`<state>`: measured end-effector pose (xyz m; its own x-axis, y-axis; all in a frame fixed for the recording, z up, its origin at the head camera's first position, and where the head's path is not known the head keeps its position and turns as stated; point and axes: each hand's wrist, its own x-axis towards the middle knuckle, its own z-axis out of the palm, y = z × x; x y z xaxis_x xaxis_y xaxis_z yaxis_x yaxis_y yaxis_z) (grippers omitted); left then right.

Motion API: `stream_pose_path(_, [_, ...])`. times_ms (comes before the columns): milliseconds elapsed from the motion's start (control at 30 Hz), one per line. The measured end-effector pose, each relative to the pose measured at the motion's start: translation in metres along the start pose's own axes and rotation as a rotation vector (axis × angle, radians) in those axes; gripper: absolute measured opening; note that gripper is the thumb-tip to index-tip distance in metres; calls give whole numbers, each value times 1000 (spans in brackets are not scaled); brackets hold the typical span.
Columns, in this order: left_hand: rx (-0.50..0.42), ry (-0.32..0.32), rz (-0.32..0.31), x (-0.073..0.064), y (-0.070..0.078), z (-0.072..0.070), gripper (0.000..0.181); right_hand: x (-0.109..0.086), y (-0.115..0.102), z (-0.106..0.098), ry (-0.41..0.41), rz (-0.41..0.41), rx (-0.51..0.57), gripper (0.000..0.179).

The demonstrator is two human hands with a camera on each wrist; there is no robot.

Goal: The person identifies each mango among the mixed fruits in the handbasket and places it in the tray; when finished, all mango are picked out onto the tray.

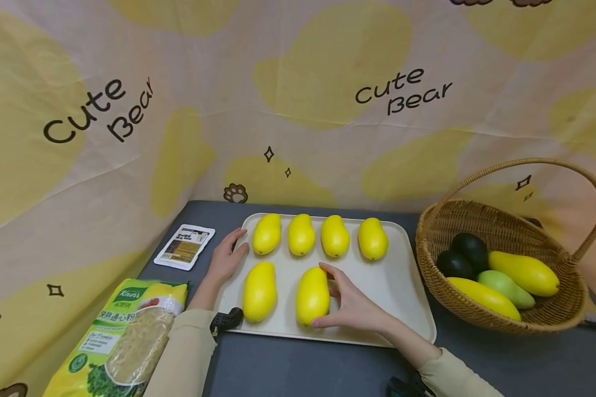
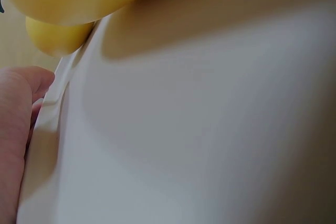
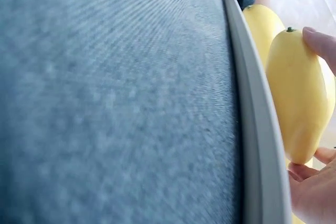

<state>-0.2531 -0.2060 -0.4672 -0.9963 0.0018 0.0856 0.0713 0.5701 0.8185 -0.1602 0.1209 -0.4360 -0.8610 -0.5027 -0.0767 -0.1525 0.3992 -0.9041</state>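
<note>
On a cream tray lie several yellow mangoes, with a row of them along the far side. Nearer the front, my right hand grips one yellow mango, thumb at its near end and fingertips at its far end. The right wrist view shows this mango between thumb and fingers, beyond the tray rim. Another mango lies to its left. My left hand rests at the tray's left edge, fingers relaxed; the left wrist view shows its fingertips right by the rim.
A wicker basket right of the tray holds dark avocados, a green fruit and more yellow mangoes. Left of the tray are a small flat packet and a yellow-green Knorr bag. A patterned cloth hangs behind.
</note>
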Motion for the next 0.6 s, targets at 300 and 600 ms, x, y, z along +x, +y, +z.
stream_pose_path(300, [-8, -3, -7, 0, 2, 0, 47, 2, -1, 5, -20, -30, -117, 116])
stream_pose_path(600, [-12, 4, -2, -1, 1, 0, 47, 3, 2, 5, -47, -45, -131, 114])
